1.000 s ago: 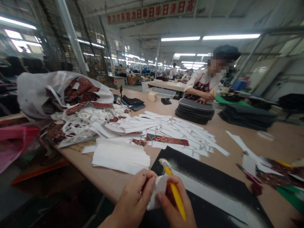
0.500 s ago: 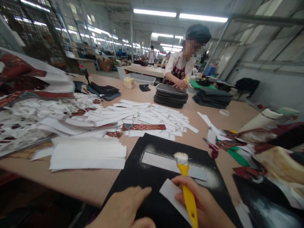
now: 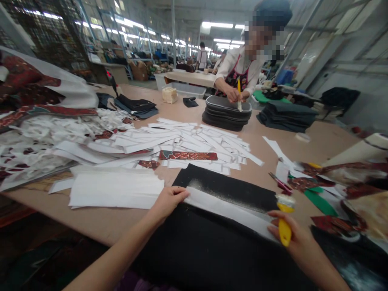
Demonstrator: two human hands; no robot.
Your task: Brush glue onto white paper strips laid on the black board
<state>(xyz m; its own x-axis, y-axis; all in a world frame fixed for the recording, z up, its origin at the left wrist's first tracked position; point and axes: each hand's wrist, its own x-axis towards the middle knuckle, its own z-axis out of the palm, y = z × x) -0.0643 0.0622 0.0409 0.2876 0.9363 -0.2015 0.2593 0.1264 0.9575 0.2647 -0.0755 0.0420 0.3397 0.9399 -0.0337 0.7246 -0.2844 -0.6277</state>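
Observation:
A long white strip (image 3: 227, 207) lies stretched across a black sheet (image 3: 212, 250) at the table's near side. My left hand (image 3: 169, 200) pinches its left end between thumb and fingertips. At the other end, the fingers of my right hand (image 3: 294, 234) touch the strip while gripping a flat paintbrush (image 3: 285, 231). The brush has a yellow handle, and its pale, coated bristles point away from me. Pale residue marks the black sheet just beyond the strip. Whatever lies under the strip is mostly hidden.
Left of the sheet lies a stack of wide white pieces (image 3: 115, 188). Beyond are loose white strips (image 3: 182, 139) and a red patterned strip (image 3: 194, 155). Scissors (image 3: 280, 184) and scraps lie right. Across the table, a co-worker (image 3: 242, 76) holds a brush over stacked black cases (image 3: 226, 115).
The white strip from my right hand now lies across the sheet, over the earlier strip's place. My left hand has taken its left end. My right hand and brush moved right.

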